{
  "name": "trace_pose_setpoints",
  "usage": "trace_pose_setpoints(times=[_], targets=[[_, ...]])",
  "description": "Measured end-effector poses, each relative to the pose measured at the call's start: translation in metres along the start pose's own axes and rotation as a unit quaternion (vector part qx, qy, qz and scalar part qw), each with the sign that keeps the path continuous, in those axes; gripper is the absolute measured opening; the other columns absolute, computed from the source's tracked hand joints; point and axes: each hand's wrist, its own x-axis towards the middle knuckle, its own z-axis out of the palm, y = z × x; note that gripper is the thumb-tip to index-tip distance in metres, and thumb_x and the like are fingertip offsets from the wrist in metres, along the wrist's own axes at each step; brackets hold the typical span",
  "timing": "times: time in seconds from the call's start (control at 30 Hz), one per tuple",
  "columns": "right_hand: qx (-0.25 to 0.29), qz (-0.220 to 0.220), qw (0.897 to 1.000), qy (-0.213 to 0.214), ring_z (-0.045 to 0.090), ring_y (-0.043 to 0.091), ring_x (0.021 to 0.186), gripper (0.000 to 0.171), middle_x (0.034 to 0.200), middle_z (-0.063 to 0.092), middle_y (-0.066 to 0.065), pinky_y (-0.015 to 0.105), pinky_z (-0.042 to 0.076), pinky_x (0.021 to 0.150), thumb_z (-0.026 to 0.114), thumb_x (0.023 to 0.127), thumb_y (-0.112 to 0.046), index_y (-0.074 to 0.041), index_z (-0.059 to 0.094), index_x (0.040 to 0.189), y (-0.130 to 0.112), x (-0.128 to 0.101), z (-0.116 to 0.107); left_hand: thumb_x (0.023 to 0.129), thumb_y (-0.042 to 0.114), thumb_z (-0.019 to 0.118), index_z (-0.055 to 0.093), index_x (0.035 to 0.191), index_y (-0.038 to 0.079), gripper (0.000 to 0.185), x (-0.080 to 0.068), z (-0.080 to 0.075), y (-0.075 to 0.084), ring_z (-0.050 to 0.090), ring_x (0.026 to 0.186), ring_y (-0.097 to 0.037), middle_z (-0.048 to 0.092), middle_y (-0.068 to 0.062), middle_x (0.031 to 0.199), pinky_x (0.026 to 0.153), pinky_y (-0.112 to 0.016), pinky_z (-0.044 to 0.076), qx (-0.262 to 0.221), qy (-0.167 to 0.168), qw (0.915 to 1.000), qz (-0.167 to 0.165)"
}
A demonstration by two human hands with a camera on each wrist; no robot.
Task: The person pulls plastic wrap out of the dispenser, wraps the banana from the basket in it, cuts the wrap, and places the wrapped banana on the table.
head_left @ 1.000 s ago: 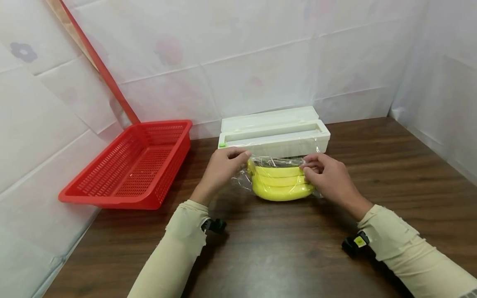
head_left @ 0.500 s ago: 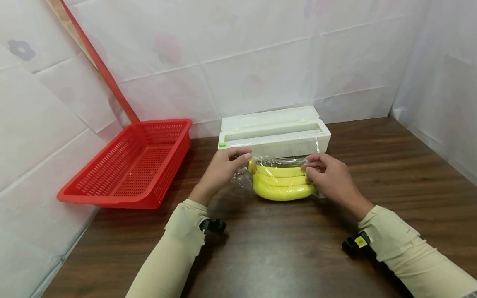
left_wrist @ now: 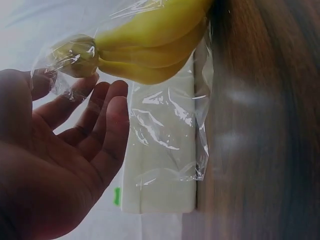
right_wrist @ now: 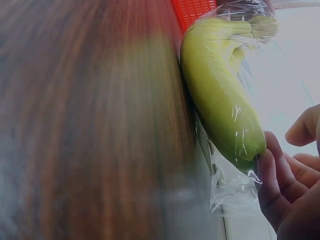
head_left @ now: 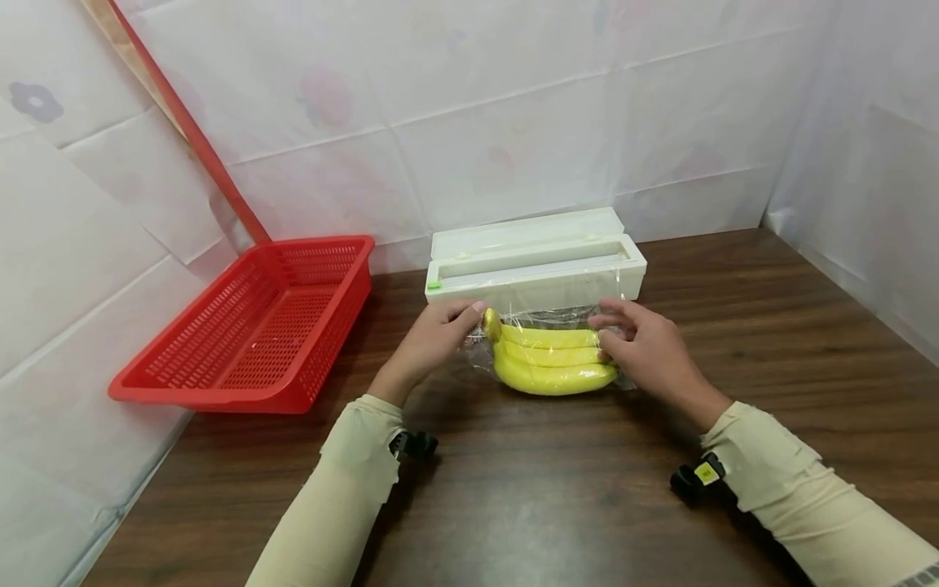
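Note:
A bunch of yellow bananas [head_left: 553, 378], covered in clear plastic film [left_wrist: 165, 112], lies on the brown table in the head view. My left hand [head_left: 431, 341] is at the stem end. In the left wrist view its thumb and index finger touch the film beside the stem [left_wrist: 75, 55], with a gap between them. At the banana tips is my right hand [head_left: 655, 352]. The right wrist view shows its fingers [right_wrist: 270, 172] against the wrapped tips and its thumb standing apart. Film wrinkles hang past both ends of the bunch.
Right behind the bananas stands a long white film box [head_left: 539, 273] with its lid up. A red plastic basket [head_left: 311, 359] sits at the left, against the pale wall covering. Brown wood table [head_left: 528, 497] extends in front of the bunch.
The stem end has come into fuller view beside my left thumb. The fingers of both hands have loosened slightly at the film. Basket and box stay in place; the head view shifts slightly.

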Motion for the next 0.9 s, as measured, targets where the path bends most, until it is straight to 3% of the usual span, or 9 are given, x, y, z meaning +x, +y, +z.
trace_pose_setpoints(times=[0.13,0.27,0.43,0.53,0.67,0.77,0.9], targets=[[-0.037,-0.013,0.999,0.003,0.067,0.017,0.074,0.045,0.121,0.069,0.008,0.027,0.051,0.059,0.055,0.096,-0.01,-0.005,0.054,0.142,0.0,-0.001,0.002,0.105,0.045,0.046,0.068,0.089,0.011,0.043,-0.003,0.0,0.001,0.053,0.082,-0.02,0.056,-0.006,0.082,0.074,-0.038,0.045,0.03,0.002,0.9995,-0.01],[-0.077,-0.024,0.997,0.007,0.06,0.017,0.067,0.04,0.107,0.072,0.006,0.028,0.045,0.052,0.057,0.094,-0.01,-0.008,0.064,0.133,0.0,0.0,0.002,0.104,0.053,0.042,0.067,0.09,0.014,0.048,-0.006,-0.001,0.002,0.056,0.086,-0.02,0.06,-0.006,0.087,0.078,-0.039,0.046,0.05,-0.005,0.9987,-0.003],[-0.107,-0.013,0.994,0.005,0.057,0.02,0.071,0.033,0.095,0.073,0.008,0.03,0.045,0.053,0.058,0.094,-0.012,-0.011,0.071,0.124,0.0,0.003,0.001,0.092,0.062,0.059,0.066,0.101,0.026,0.038,-0.007,0.001,0.002,0.059,0.083,-0.018,0.064,0.002,0.089,0.072,-0.038,0.049,0.144,-0.019,0.989,0.028],[-0.116,-0.011,0.993,0.005,0.057,0.021,0.071,0.032,0.094,0.072,0.009,0.032,0.046,0.054,0.058,0.094,-0.013,-0.01,0.072,0.123,0.0,0.003,0.0,0.083,0.065,0.07,0.062,0.102,0.028,0.043,-0.006,0.004,0.001,0.058,0.08,-0.016,0.062,0.006,0.089,0.068,-0.037,0.048,0.193,-0.02,0.9803,0.038],[-0.133,-0.014,0.991,0.004,0.054,0.021,0.069,0.034,0.095,0.068,0.008,0.033,0.045,0.057,0.058,0.094,-0.013,-0.009,0.071,0.125,0.002,0.0,-0.002,0.08,0.059,0.076,0.06,0.103,0.023,0.045,-0.005,0.009,0.0,0.057,0.079,-0.017,0.061,0.004,0.089,0.066,-0.036,0.049,0.194,-0.029,0.9797,0.043],[-0.143,-0.019,0.99,-0.002,0.058,0.022,0.077,0.035,0.105,0.068,0.008,0.036,0.047,0.062,0.058,0.094,-0.014,-0.009,0.07,0.127,0.003,-0.001,-0.003,0.082,0.053,0.078,0.06,0.103,0.022,0.042,-0.005,0.012,-0.001,0.057,0.077,-0.018,0.061,0.003,0.088,0.065,-0.035,0.049,0.182,-0.034,0.9816,0.045],[-0.167,-0.058,0.984,-0.001,0.062,0.03,0.097,0.033,0.12,0.066,0.013,0.046,0.047,0.082,0.059,0.094,-0.014,-0.004,0.07,0.124,0.004,0.001,-0.003,0.084,0.049,0.078,0.061,0.104,0.022,0.038,-0.004,0.013,-0.003,0.057,0.077,-0.017,0.062,0.003,0.088,0.065,-0.035,0.049,0.177,-0.037,0.9821,0.055]])
